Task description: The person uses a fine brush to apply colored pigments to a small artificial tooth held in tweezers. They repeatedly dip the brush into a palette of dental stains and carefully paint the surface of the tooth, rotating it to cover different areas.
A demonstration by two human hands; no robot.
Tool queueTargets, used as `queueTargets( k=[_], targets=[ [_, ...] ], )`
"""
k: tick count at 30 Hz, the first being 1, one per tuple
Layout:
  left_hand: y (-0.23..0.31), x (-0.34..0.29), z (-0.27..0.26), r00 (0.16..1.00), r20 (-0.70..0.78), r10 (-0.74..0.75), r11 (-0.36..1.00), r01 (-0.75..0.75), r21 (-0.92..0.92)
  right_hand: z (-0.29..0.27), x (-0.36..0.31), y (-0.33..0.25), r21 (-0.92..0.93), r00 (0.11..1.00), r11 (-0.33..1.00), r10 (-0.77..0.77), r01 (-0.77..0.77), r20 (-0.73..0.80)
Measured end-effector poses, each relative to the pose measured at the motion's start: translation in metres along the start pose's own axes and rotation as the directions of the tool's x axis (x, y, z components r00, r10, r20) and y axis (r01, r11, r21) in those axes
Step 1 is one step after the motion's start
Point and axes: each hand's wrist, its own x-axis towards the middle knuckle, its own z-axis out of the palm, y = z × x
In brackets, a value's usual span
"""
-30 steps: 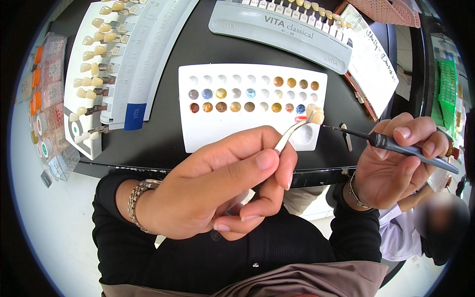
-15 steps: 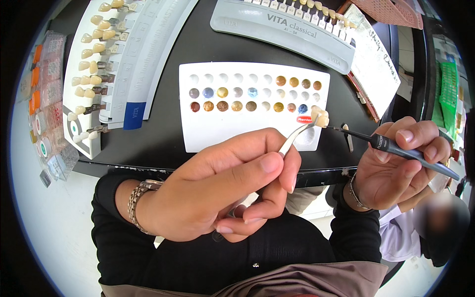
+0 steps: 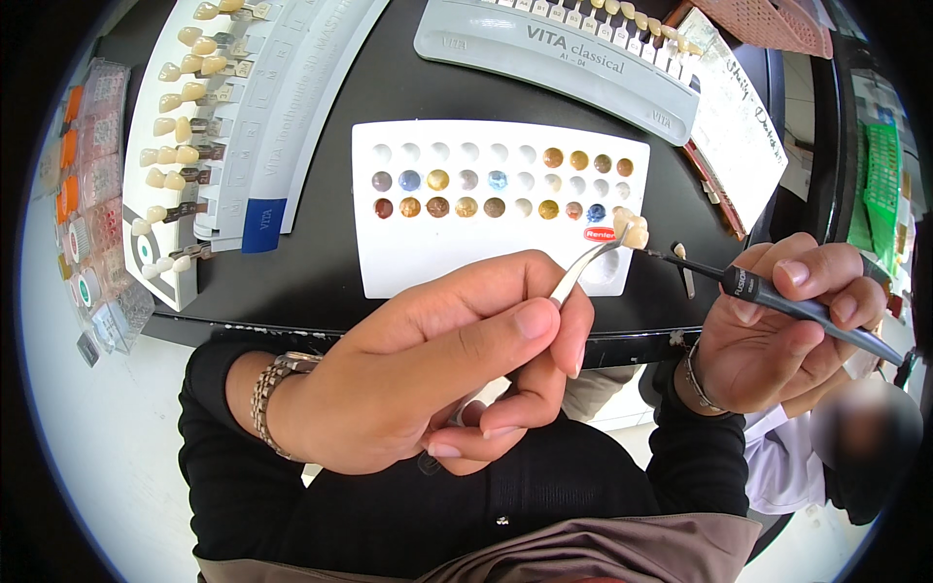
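Observation:
Curved tweezers [image 3: 580, 272] are pinched in my left hand [image 3: 447, 360], their tips gripping a small cream dental crown [image 3: 632, 231]. My right hand [image 3: 792, 321] holds a slim dark brush [image 3: 768, 291] between thumb and fingers. Its thin tip points left and lies at or very close to the crown's lower right side; whether it touches I cannot tell. Beneath the crown is the right end of a white palette [image 3: 466, 257], with rows of round wells. Many wells hold brown, yellow, blue or grey stains; others look white.
A tooth shade guide [image 3: 282, 146] stands at the left, another grey one [image 3: 554, 58] at the back. Clear boxes [image 3: 102, 194] line the far left. A tooth-tipped shade tab [image 3: 684, 267] lies right of the palette. Paper [image 3: 734, 107] and a pink basket [image 3: 768, 24] are back right. A person [image 3: 787, 457] sits lower right.
The brush's back end has tilted slightly downward in my right hand, and its tip has shifted a little. My left hand keeps the crown in nearly the same place.

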Motion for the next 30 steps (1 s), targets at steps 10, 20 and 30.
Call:
queueTargets(
  k=[10, 20, 30],
  targets=[
    [0.0006, 0.0011, 0.0023, 1.000, 0.007, -0.006, 1.000, 0.006, 0.031, -0.0014, -0.0001, -0.0021, 0.013, 1.000, 1.000, 0.005, -0.004, -0.029],
    [0.0013, 0.0021, 0.0029, 1.000, 0.001, -0.013, 0.999, 0.013, 0.051, -0.0028, -0.0005, -0.0019, 0.033, 0.999, 0.999, 0.019, -0.018, -0.025],
    [0.0025, 0.0026, 0.0033, 0.996, 0.035, -0.080, 0.995, 0.081, -0.050, -0.0060, -0.0012, -0.0042, 0.045, 0.999, 0.999, 0.029, -0.028, -0.019]
  ],
)
